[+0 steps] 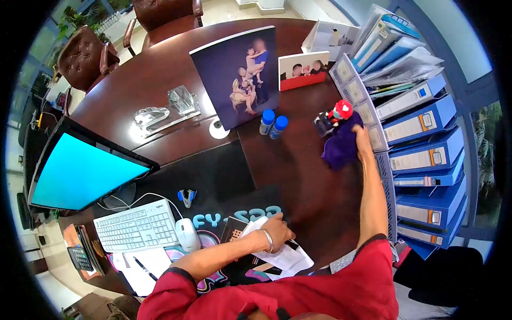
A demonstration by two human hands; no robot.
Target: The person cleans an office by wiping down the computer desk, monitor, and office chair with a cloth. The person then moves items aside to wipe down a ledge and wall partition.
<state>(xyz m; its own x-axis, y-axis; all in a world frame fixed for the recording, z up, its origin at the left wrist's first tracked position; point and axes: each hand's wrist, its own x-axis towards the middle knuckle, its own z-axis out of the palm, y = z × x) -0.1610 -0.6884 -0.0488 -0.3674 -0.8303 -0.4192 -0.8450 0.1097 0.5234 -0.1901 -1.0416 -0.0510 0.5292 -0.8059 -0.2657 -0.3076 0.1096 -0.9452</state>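
My right hand (361, 140) is closed around a purple cloth (341, 146) at the right side of the desk. The cloth lies bunched on the wood, right below a small figurine with a red cap (342, 110). Whether the cloth touches the figurine, I cannot tell. My left hand (277, 233), with a silver bracelet at the wrist, rests on white papers (288, 257) near the front edge. Its fingers look partly spread and hold nothing that I can see. A dark booklet (231, 230) sticks out beside these papers.
Blue binders (418, 128) fill a file rack (360, 101) along the right. Two blue-capped bottles (273, 126) stand before a large family photo (234, 74). To the left are a monitor (85, 170), a keyboard (136, 226), a mouse (187, 234) and a crystal ornament (181, 101).
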